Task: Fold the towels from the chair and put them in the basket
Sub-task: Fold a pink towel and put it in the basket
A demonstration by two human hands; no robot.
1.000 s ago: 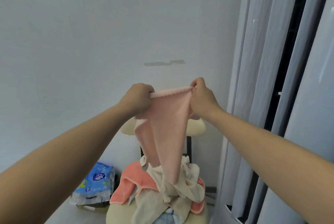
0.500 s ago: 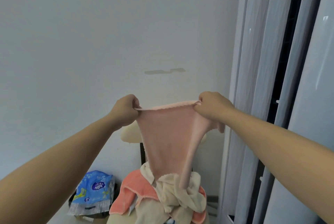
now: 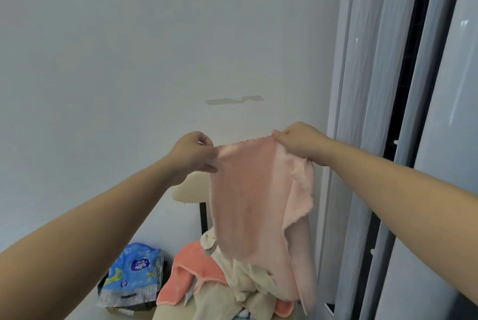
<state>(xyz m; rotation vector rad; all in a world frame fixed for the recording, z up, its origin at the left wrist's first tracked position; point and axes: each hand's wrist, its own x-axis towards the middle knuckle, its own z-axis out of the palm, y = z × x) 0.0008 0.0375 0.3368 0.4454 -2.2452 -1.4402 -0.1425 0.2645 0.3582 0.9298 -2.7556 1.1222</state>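
I see the left hand (image 3: 192, 151) and the right hand (image 3: 297, 141) each pinching the top edge of the pink towel (image 3: 248, 203) (fingers (image 3: 208, 168) curled on the cloth); it hangs above the chair (image 3: 188, 190), where other towels (image 3: 248, 283) lie.

A plain pale wall (image 3: 124, 56) fills the left and centre of the frame, with a small grey scuff mark (image 3: 234, 100) a little right of centre. Pale vertical curtain folds (image 3: 362, 87) run down the right side, split by a dark gap (image 3: 410, 61). At lower left, a blue printed plastic package (image 3: 134, 270) sits low against the wall.
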